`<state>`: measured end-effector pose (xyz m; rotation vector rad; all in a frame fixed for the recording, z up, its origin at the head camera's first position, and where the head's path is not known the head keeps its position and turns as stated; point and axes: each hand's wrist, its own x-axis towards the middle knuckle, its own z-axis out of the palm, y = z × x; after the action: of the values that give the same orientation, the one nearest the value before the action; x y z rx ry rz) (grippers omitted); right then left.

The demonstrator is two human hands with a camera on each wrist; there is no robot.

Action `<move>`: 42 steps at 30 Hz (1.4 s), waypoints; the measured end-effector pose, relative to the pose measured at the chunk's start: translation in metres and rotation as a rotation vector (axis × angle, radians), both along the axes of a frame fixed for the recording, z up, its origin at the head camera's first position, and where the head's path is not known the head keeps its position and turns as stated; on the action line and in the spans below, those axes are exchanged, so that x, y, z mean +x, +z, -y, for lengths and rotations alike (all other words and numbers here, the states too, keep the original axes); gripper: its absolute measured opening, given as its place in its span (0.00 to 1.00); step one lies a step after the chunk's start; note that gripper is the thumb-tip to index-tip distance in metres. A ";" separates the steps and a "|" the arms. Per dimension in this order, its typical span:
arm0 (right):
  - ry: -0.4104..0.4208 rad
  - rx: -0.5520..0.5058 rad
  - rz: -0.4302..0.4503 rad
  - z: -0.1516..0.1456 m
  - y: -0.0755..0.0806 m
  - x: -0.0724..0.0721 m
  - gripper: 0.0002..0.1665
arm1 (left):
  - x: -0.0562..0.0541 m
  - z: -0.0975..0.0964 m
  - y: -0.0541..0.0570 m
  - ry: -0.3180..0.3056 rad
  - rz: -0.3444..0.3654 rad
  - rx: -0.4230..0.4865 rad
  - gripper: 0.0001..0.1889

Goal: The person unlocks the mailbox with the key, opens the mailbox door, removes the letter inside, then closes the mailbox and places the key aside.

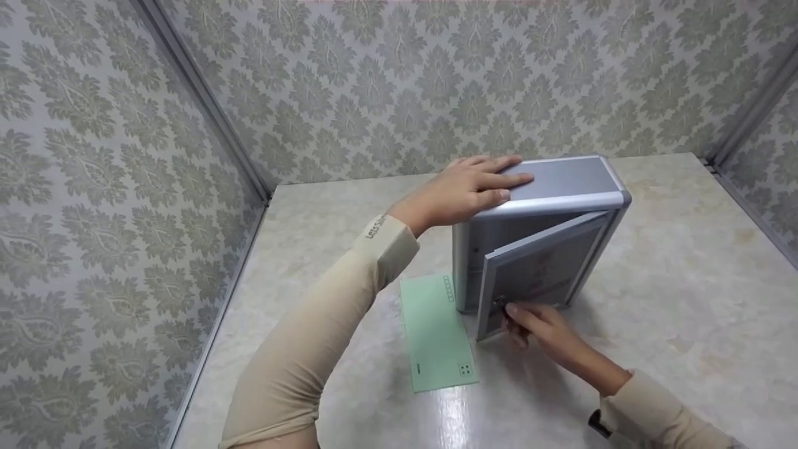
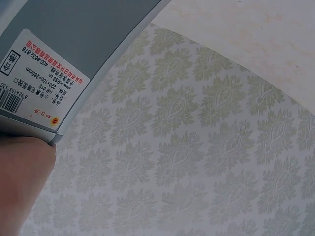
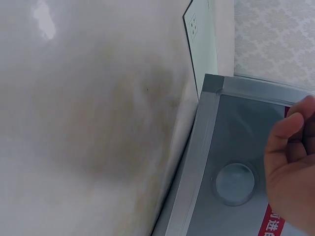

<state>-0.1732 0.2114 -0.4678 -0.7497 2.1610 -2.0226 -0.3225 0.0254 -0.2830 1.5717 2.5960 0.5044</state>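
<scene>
A grey metal letter box point(image 1: 564, 178) stands upright on the table with its hinged door point(image 1: 548, 262) partly swung out. My left hand point(image 1: 464, 190) rests on the top left of the box, fingers stretched across it. At the lock near the door's free edge, my right hand point(image 1: 539, 327) pinches a small dark key point(image 1: 504, 307) between thumb and curled fingers. In the right wrist view, that hand point(image 3: 295, 157) hides the key. The door panel point(image 3: 246, 123) there shows a round clear disc and red lettering. A printed white label point(image 2: 42, 78) is on the box in the left wrist view.
A light green envelope point(image 1: 436, 337) lies flat on the pale marbled table point(image 1: 336, 249), just left of the door. Patterned wall panels point(image 1: 399, 81) with metal edge strips stand behind and at both sides.
</scene>
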 end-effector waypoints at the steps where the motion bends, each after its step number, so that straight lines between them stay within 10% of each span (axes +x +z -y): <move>1: -0.022 0.008 0.003 0.002 0.000 -0.001 0.21 | 0.000 0.000 0.000 0.001 0.001 -0.003 0.25; 27: -0.296 0.092 0.124 0.029 0.008 -0.025 0.24 | 0.001 0.000 0.001 -0.006 0.002 0.000 0.24; 42: -0.301 0.062 0.083 0.029 0.001 -0.032 0.24 | 0.002 0.001 -0.001 0.001 -0.008 0.041 0.25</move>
<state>-0.2053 0.1823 -0.4671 -0.3427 2.3959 -2.0613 -0.3206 0.0240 -0.2836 1.5880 2.6093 0.5558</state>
